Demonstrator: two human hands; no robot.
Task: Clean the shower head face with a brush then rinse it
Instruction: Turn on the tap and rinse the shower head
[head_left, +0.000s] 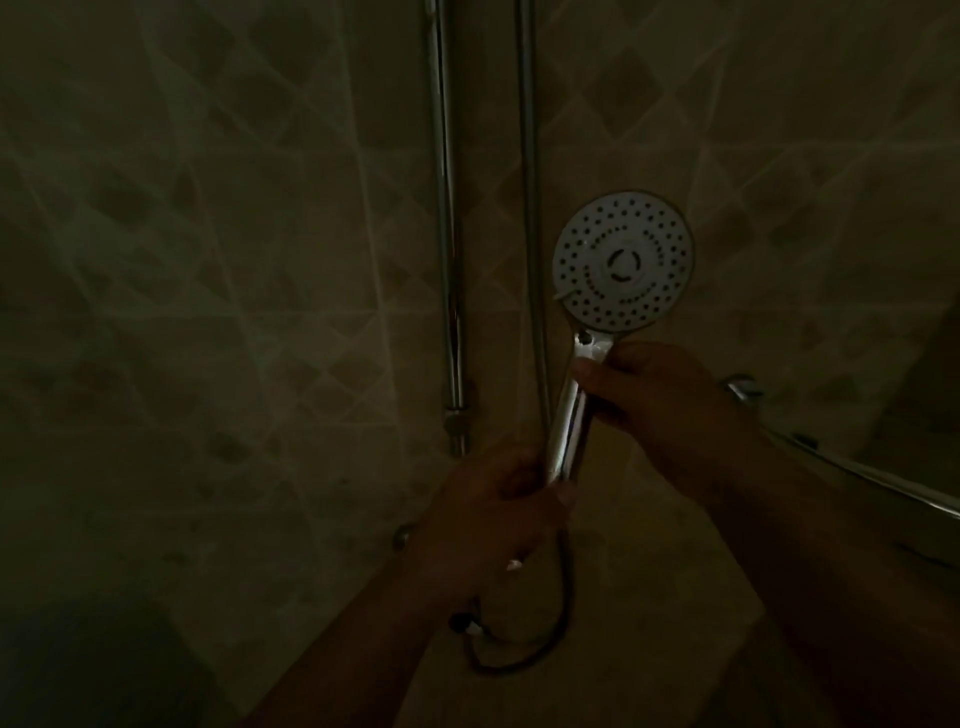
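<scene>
Left hand (498, 509) clenching lower end of chrome handle (569, 421), hose (563, 582) trailing below. Right hand (660, 395) gripping neck, steadying. Shower head (623, 262) facing camera, probably turning nozzles up for scrubbing. No brush showing; lighting dim.

We can't make out much: frame v. dark. Handle's lower end hidden inside left hand (498, 499). Both chrome pipes (441, 208) cut off at 12 o'clock. Hose (566, 587) fades into shadow at 6 o'clock. Chrome bar (852, 473) runs off at 3 o'clock.
</scene>
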